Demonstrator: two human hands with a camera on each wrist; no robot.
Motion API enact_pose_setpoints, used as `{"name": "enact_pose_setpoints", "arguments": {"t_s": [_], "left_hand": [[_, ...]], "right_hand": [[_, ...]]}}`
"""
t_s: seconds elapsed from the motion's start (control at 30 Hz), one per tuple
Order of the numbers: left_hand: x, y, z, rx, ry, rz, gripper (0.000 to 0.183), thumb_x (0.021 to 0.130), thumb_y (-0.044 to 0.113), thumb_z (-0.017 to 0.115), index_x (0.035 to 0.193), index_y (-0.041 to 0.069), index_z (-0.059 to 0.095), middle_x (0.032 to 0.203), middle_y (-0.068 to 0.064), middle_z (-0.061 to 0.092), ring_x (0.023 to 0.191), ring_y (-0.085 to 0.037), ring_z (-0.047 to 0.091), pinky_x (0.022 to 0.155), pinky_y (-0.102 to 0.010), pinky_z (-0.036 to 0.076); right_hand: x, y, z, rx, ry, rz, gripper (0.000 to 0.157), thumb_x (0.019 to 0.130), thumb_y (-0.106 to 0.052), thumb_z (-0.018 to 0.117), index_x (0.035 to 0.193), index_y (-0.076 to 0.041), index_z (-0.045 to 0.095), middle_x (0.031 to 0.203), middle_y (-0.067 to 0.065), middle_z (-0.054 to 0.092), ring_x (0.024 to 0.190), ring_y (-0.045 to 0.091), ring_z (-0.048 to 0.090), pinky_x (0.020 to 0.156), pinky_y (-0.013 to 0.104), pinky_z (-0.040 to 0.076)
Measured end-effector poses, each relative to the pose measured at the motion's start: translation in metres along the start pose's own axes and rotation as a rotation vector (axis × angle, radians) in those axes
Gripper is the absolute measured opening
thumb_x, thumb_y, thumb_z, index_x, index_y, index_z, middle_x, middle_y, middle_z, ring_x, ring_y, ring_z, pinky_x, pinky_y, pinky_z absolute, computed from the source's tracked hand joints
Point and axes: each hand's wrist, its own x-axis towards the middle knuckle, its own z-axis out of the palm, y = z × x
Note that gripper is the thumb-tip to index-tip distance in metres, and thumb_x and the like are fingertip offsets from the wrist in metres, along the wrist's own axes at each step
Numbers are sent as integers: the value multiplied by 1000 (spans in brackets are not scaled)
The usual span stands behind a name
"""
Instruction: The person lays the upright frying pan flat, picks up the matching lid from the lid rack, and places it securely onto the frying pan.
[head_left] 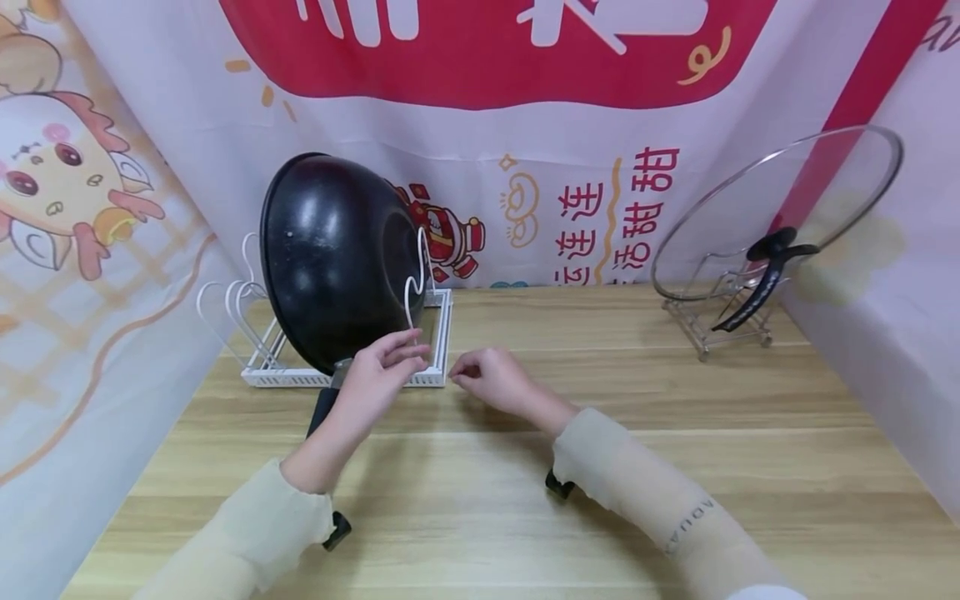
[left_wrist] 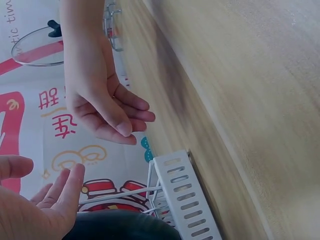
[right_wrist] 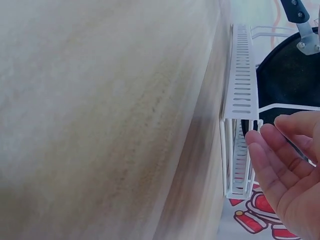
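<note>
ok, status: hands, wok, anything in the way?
Left hand and right hand empty, near right end of white rack. Wok on its side in rack. Left arm partly hides handle in head view.

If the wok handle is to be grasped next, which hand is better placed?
Probably the left hand: it looks empty and is nearer the wok handle. The right hand is farther off, by the front right corner of the white rack.

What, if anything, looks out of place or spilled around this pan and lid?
Nothing stands out. The black pan is on its side, but seemingly supported by the white rack; the glass lid likewise leans in a wire stand. No spill shows on the visible tabletop.
</note>
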Motion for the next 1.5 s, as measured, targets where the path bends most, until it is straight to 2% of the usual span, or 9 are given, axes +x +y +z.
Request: {"name": "enact_pose_setpoints", "arguments": {"t_s": [0.2, 0.3, 0.43, 0.53, 0.77, 0.83, 1.0, 1.23, 1.5], "left_hand": [[-4, 4, -2, -34, -15, 15, 35, 104, 6, 55, 138, -4, 57, 131, -25, 64, 116, -31, 66, 105, -46, 49], [-7, 6, -5, -15, -20, 24, 33, 104, 7, 56, 135, -5, 59, 127, -24, 67, 111, -27, 68, 101, -41, 53], [-13, 7, -10, 19, -36, 22, 32, 104, 7, 57, 133, -5, 60, 124, -22, 69, 106, -23, 69, 98, -40, 54], [-16, 8, -12, 21, -61, 32, 30, 104, 6, 56, 131, -7, 60, 123, -22, 69, 104, -23, 70, 98, -41, 54], [-24, 10, -17, -19, -89, 54, 30, 104, 5, 56, 130, -9, 61, 126, -24, 66, 103, -22, 70, 95, -33, 56], [-26, 10, -19, -11, -95, 61, 30, 104, 7, 58, 129, -8, 62, 126, -24, 67, 103, -21, 71, 97, -35, 55], [-30, 10, -30, 7, -124, 55, 28, 104, 9, 59, 125, -8, 64, 120, -20, 71, 105, -24, 71, 100, -38, 53], [-36, 10, -45, 22, -177, 66, 27, 103, 10, 60, 120, -10, 65, 110, -17, 74, 99, -17, 72, 92, -27, 55], [-43, 14, -68, 78, -188, 71, 31, 103, 16, 62, 123, -7, 65, 108, -12, 74, 100, -12, 71, 90, -28, 56]], "right_hand": [[-5, -4, -1, 12, 14, -33, 10, 97, -6, 69, 104, -1, 77, 92, 3, 74, 78, 9, 63, 72, 22, 55], [-9, -8, 0, 11, 15, -52, 11, 97, -6, 70, 104, -2, 77, 92, 2, 74, 79, 9, 64, 73, 21, 55], [-15, -13, 2, 8, 9, -78, 11, 97, -6, 70, 104, -1, 77, 95, 3, 75, 82, 10, 66, 75, 21, 56], [-19, -17, 3, 13, 6, -87, 11, 96, -5, 70, 105, -1, 77, 97, 5, 76, 83, 10, 67, 76, 21, 56], [-24, -23, 2, 25, -16, -107, 12, 97, -6, 70, 106, -2, 77, 99, 4, 76, 85, 10, 68, 78, 21, 56], [-26, -25, 1, 24, -20, -116, 12, 97, -6, 70, 106, -2, 77, 99, 4, 76, 86, 10, 69, 78, 20, 56], [-30, -31, 1, 28, -17, -142, 11, 96, -5, 71, 105, -3, 77, 98, 4, 76, 83, 9, 68, 76, 20, 56], [-35, -36, 5, 54, -31, -181, 11, 97, -4, 70, 106, -3, 77, 97, 4, 76, 82, 6, 67, 75, 19, 56], [-39, -43, 9, 54, -1, -219, 12, 96, -4, 70, 106, -2, 77, 95, 5, 76, 82, 6, 66, 76, 18, 56]]}}
